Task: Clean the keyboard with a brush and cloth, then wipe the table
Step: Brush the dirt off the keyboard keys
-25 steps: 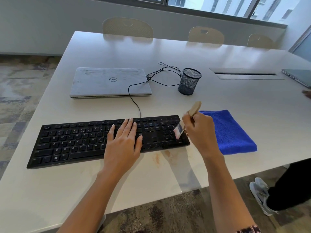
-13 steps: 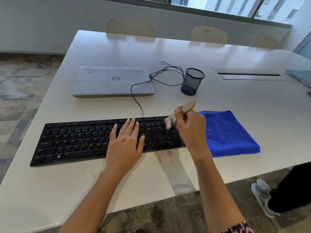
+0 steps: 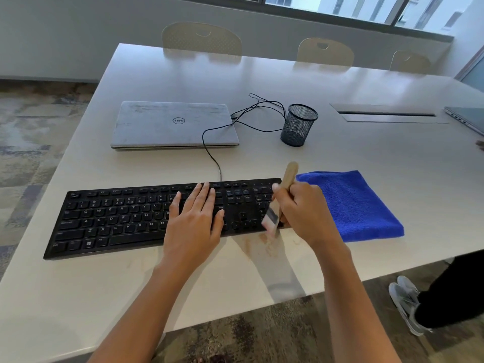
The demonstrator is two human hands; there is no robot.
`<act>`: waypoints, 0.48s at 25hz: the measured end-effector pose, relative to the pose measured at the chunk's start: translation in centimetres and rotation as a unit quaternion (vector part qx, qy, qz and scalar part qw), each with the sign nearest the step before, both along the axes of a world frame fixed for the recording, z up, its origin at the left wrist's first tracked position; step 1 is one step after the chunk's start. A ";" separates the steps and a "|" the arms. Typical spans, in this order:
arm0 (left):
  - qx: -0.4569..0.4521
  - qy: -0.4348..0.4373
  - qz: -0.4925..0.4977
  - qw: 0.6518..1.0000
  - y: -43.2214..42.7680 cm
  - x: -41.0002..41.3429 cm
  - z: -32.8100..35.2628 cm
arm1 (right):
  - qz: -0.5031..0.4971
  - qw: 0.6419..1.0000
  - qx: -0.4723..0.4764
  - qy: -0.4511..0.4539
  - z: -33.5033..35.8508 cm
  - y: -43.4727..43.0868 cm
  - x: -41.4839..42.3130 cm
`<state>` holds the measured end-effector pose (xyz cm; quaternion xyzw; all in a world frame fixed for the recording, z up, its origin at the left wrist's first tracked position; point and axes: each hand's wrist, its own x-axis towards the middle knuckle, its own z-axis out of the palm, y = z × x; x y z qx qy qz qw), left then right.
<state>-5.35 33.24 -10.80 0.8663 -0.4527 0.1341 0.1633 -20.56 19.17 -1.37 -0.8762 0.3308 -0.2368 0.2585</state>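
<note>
Head view: left hand [image 3: 193, 226] flat on keyboard [image 3: 110, 221], right hand [image 3: 301, 210] grips brush [image 3: 272, 218] beside cloth [image 3: 353, 205], laptop [image 3: 172, 124] behind.

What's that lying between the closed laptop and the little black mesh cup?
A loose tangle of thin black cable lies between the laptop and the mesh cup, one strand reaching the laptop's right edge. The head view shows it.

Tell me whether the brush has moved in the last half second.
Yes. The brush has swept nearer, from the far rows of the keyboard down to its near edge at the right end.
</note>
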 end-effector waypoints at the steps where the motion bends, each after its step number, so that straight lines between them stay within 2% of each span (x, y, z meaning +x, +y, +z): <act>1: 0.001 0.000 0.000 1.000 0.0 0.0 0.0 | -0.009 0.999 -0.007 -0.034 0.0 -0.3 0.3; 4: 0.003 0.000 0.001 1.000 0.1 0.0 0.0 | -0.005 0.997 -0.031 -0.076 -0.8 -0.3 1.5; 10: 0.005 0.003 0.000 1.000 0.0 0.0 0.1 | -0.003 1.000 -0.010 0.018 -1.0 0.3 0.2; 12: 0.004 0.003 0.000 1.000 0.1 0.0 0.0 | -0.025 0.999 -0.013 -0.026 -0.8 -0.3 0.0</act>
